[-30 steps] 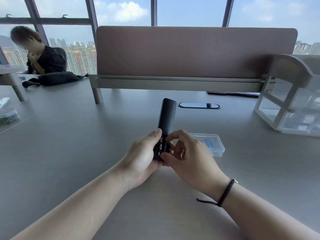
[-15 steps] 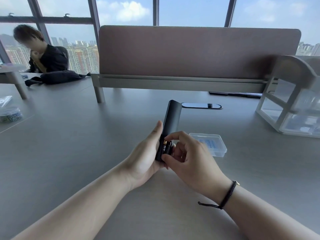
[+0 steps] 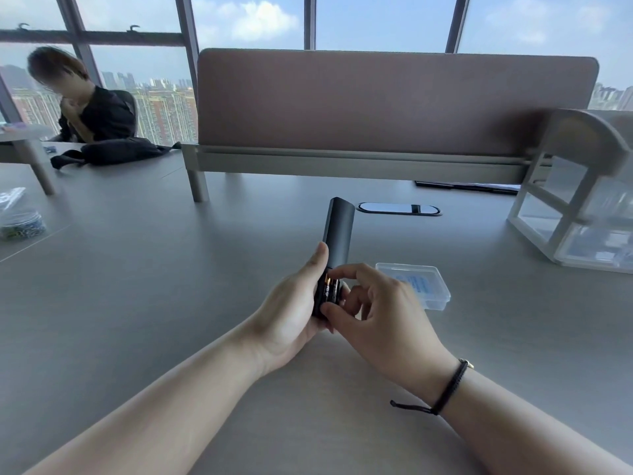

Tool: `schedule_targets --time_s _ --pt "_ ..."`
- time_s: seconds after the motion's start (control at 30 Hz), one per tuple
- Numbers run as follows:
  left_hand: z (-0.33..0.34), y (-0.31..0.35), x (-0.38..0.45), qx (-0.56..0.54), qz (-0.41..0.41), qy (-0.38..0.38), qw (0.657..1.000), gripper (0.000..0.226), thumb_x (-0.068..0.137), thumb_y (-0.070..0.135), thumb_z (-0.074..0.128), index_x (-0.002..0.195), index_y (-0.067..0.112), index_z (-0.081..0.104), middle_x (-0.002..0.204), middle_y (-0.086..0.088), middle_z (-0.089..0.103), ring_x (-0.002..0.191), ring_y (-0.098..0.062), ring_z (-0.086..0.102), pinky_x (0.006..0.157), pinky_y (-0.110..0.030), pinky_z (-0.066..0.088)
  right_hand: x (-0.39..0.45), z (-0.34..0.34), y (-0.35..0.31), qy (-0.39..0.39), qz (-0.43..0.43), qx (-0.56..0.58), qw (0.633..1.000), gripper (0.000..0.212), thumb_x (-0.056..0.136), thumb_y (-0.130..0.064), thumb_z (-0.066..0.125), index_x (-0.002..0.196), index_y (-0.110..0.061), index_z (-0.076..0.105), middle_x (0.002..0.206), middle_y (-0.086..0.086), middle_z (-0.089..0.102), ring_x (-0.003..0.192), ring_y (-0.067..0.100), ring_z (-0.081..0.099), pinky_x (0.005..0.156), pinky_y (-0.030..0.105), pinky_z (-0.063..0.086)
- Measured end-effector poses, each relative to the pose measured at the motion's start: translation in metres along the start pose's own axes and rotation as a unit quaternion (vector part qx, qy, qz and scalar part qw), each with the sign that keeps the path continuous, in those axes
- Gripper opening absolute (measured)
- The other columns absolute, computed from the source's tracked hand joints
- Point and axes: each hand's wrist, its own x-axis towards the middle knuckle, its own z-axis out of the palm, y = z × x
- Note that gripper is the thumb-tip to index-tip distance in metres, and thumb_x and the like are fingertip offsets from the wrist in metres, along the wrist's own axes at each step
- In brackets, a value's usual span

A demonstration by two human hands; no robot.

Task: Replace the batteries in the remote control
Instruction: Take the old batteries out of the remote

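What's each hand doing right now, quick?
Left hand: closed around the lower end of the remote control, holding it above the table.
Right hand: thumb and fingertips at the battery in the open compartment; firm grip cannot be told.

Both forearms reach in from 6 o'clock and meet at centre. The left hand (image 3: 291, 310) is cupped palm-right in a grip, thumb pointing to 12. The right hand (image 3: 380, 313) sits at its 3 o'clock, touching it, thumb and forefinger pinched inward.

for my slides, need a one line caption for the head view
Left hand holds slim black remote upright while right hand fingers its exposed batteries.
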Motion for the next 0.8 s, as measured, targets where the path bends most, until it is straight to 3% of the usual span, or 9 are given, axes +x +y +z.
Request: schedule_targets --time_s 0.13,0.3,0.53,0.67,0.8 --pt "-0.001 -0.002 0.001 0.017 -0.013 -0.005 1.000 0.078 0.086 0.066 0.044 0.114 -0.005 0.057 0.078 -0.012 0.047 0.067 -0.025 0.040 0.063 -0.037 0.031 0.001 -0.001 -0.001 -0.021 0.026 0.032 0.999 0.024 0.080 -0.021 0.074 0.101 -0.029 0.065 0.054 -0.010 0.069 0.045 0.001 0.055 0.049 0.014 0.036" --pt "0.000 -0.006 0.000 0.008 0.003 0.000 1.000 0.082 0.094 0.058 0.044 0.125 -0.018 0.045 0.078 -0.015 0.048 0.056 -0.021 0.045 0.053 -0.033 0.035 0.004 -0.001 0.000 -0.025 0.043 0.055 0.997 0.017 0.081 -0.018 0.074 0.094 -0.026 0.066 0.045 -0.013 0.062 0.042 0.002 0.053 0.049 0.013 0.035" --pt "0.002 -0.010 0.003 0.016 0.005 0.003 1.000 0.069 0.100 0.049 0.038 0.119 -0.018 0.047 0.074 -0.011 0.048 0.051 -0.019 0.048 0.050 -0.032 0.035 0.004 -0.001 0.002 -0.013 0.048 0.065 0.997 0.016 0.079 -0.018 0.075 0.089 -0.026 0.067 0.047 -0.009 0.064 0.041 0.003 0.052 0.047 0.014 0.035" --pt "0.001 -0.010 0.004 0.029 0.012 0.006 0.999 0.056 0.096 0.052 0.042 0.110 -0.001 0.054 0.070 -0.008 0.048 0.051 -0.018 0.043 0.050 -0.032 0.034 0.003 -0.001 0.001 -0.014 0.047 0.048 0.998 0.019 0.077 -0.024 0.077 0.092 -0.030 0.068 0.057 -0.010 0.072 0.044 0.003 0.053 0.049 0.019 0.040" --pt "0.001 -0.008 0.004 0.046 0.016 0.008 0.999 0.054 0.099 0.050 0.042 0.107 -0.001 0.054 0.070 -0.010 0.048 0.052 -0.020 0.041 0.051 -0.033 0.033 0.002 -0.001 0.000 -0.015 0.046 0.037 0.998 0.022 0.076 -0.025 0.078 0.095 -0.030 0.069 0.059 -0.009 0.073 0.044 0.003 0.054 0.050 0.021 0.041"
